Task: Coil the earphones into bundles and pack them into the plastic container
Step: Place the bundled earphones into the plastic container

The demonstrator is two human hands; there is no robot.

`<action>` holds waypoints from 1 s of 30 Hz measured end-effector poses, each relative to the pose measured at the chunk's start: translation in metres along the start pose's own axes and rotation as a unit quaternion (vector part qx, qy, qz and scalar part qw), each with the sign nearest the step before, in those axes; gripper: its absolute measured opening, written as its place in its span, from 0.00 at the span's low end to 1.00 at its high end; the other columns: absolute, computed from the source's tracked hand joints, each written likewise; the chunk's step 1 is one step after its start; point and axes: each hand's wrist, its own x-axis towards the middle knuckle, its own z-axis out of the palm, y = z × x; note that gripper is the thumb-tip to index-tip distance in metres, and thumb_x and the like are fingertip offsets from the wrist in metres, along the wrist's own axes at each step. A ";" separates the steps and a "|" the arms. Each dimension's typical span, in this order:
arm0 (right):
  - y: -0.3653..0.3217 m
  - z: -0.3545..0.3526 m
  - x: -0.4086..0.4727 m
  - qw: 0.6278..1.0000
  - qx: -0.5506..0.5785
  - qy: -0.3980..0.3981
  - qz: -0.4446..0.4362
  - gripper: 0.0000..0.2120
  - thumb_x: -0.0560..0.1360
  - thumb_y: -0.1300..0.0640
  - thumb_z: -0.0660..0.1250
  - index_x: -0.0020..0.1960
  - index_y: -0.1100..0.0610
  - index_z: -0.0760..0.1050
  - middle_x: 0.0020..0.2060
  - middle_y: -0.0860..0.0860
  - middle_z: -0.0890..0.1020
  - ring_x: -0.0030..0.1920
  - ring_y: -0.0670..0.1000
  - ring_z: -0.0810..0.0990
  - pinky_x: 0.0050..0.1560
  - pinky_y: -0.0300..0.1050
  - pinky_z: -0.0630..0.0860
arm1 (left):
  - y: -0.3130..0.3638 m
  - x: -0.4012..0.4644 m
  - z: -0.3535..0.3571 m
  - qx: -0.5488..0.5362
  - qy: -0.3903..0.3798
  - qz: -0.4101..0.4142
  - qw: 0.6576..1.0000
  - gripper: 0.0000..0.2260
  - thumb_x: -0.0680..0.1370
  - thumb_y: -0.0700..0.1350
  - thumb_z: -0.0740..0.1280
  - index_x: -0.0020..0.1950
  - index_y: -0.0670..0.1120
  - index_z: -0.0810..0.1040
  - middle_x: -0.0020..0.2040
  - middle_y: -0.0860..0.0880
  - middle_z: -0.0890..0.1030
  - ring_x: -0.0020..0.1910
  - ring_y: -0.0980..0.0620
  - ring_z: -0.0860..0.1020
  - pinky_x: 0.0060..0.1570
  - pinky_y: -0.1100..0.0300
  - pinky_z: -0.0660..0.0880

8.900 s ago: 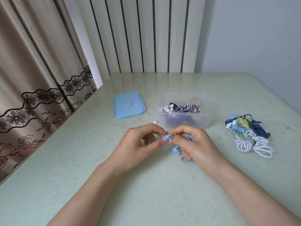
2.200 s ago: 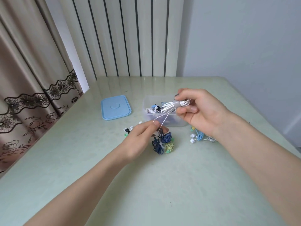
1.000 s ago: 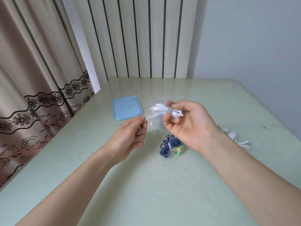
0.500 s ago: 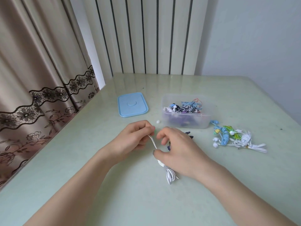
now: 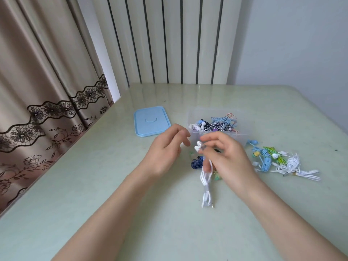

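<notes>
My right hand (image 5: 227, 159) pinches the white earphones (image 5: 206, 182) by the earbud end. Their folded cable hangs down in loops to the table in front of me. My left hand (image 5: 165, 151) hovers just left of the earbuds with loosely curled fingers and holds nothing. The clear plastic container (image 5: 243, 117) stands behind my hands and holds several coiled earphones in blue, striped black-and-white and red. A dark blue bundle (image 5: 196, 162) lies between my hands, partly hidden.
The light blue lid (image 5: 151, 121) lies flat left of the container. A heap of loose earphones (image 5: 278, 162), blue, green and white, lies to the right of my right hand. Curtains hang along the table's left edge, and a ribbed panel stands behind.
My left hand has let go of the white cable. My right hand has lifted the earbud end up, and the folded cable now hangs from it.
</notes>
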 end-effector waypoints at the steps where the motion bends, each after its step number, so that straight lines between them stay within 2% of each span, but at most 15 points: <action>1: 0.001 -0.003 0.002 1.000 -0.003 0.005 0.005 0.08 0.76 0.67 0.67 0.52 0.57 0.77 0.39 0.55 0.82 0.24 0.48 0.74 0.30 0.37 0.70 | -0.007 0.001 0.000 0.067 0.011 0.028 0.997 0.07 0.84 0.42 0.60 0.51 0.48 0.78 0.43 0.54 0.81 0.33 0.54 0.69 0.37 0.60 0.68; 4: 0.003 -0.010 0.003 1.000 -0.015 0.010 0.017 0.09 0.74 0.65 0.70 0.50 0.53 0.80 0.35 0.49 0.83 0.25 0.40 0.72 0.32 0.32 0.67 | -0.025 0.003 0.002 0.242 -0.008 0.105 0.965 0.09 0.78 0.37 0.65 0.51 0.51 0.79 0.46 0.56 0.77 0.34 0.59 0.71 0.39 0.62 0.67; 6: 0.003 -0.013 0.003 1.000 -0.005 0.008 0.020 0.08 0.74 0.64 0.71 0.50 0.54 0.80 0.34 0.49 0.82 0.25 0.39 0.72 0.30 0.29 0.67 | -0.030 0.004 0.003 0.284 -0.034 0.127 0.950 0.09 0.75 0.40 0.67 0.52 0.52 0.81 0.48 0.57 0.76 0.39 0.63 0.73 0.42 0.60 0.70; 9: 0.002 -0.014 0.003 1.000 0.000 -0.005 0.024 0.07 0.74 0.65 0.71 0.50 0.55 0.80 0.33 0.49 0.81 0.26 0.40 0.74 0.29 0.28 0.67 | -0.032 0.004 0.005 0.301 -0.046 0.147 0.941 0.08 0.75 0.44 0.69 0.52 0.53 0.82 0.48 0.58 0.75 0.43 0.58 0.75 0.44 0.55 0.75; 13: 0.001 -0.012 0.002 1.000 -0.011 -0.012 0.012 0.09 0.75 0.63 0.71 0.50 0.51 0.81 0.32 0.47 0.81 0.31 0.44 0.76 0.34 0.30 0.69 | -0.033 0.004 0.006 0.305 -0.037 0.169 0.936 0.04 0.77 0.44 0.71 0.51 0.51 0.82 0.47 0.58 0.74 0.42 0.55 0.74 0.44 0.53 0.76; 16: -0.004 -0.011 0.002 1.000 -0.021 -0.013 -0.014 0.11 0.76 0.62 0.69 0.50 0.46 0.81 0.38 0.48 0.84 0.34 0.46 0.79 0.35 0.36 0.71 | -0.032 0.005 0.006 0.302 -0.034 0.180 0.935 0.02 0.78 0.45 0.69 0.50 0.51 0.80 0.47 0.59 0.74 0.40 0.57 0.73 0.40 0.58 0.72; 18: -0.005 -0.010 0.001 0.999 -0.024 -0.015 -0.027 0.12 0.76 0.63 0.67 0.48 0.46 0.82 0.43 0.48 0.85 0.44 0.47 0.83 0.43 0.40 0.76 | -0.030 0.003 0.006 0.280 -0.030 0.184 0.942 0.03 0.79 0.43 0.69 0.49 0.52 0.79 0.45 0.61 0.74 0.37 0.60 0.72 0.38 0.66 0.66; 21: -0.005 -0.010 0.001 0.999 -0.023 -0.023 -0.031 0.11 0.76 0.64 0.68 0.45 0.48 0.82 0.43 0.48 0.85 0.49 0.47 0.83 0.46 0.37 0.76 | -0.026 -0.001 0.004 0.240 -0.016 0.169 0.956 0.06 0.79 0.41 0.70 0.47 0.53 0.78 0.42 0.64 0.74 0.33 0.56 0.69 0.37 0.70 0.63; 25: -0.003 -0.010 0.000 1.000 -0.008 -0.011 -0.017 0.10 0.75 0.64 0.69 0.44 0.49 0.82 0.44 0.49 0.85 0.46 0.47 0.83 0.37 0.32 0.72 | -0.025 -0.005 -0.003 0.224 -0.005 0.141 0.964 0.03 0.80 0.42 0.70 0.49 0.50 0.80 0.40 0.63 0.73 0.34 0.55 0.67 0.37 0.69 0.64; 28: -0.004 -0.009 -0.001 1.000 0.004 0.005 -0.006 0.08 0.75 0.63 0.70 0.46 0.51 0.81 0.43 0.51 0.86 0.33 0.38 0.77 0.30 0.28 0.67 | -0.026 -0.007 -0.008 0.238 -0.012 0.125 0.963 0.03 0.80 0.42 0.70 0.49 0.51 0.79 0.38 0.65 0.73 0.33 0.55 0.68 0.36 0.68 0.64; 30: -0.004 -0.008 -0.003 1.000 0.007 0.005 -0.006 0.06 0.74 0.63 0.71 0.47 0.52 0.81 0.42 0.54 0.86 0.27 0.39 0.74 0.29 0.28 0.65 | -0.027 -0.008 -0.011 0.244 -0.010 0.116 0.963 0.03 0.81 0.42 0.69 0.49 0.50 0.79 0.35 0.65 0.73 0.33 0.55 0.68 0.35 0.68 0.64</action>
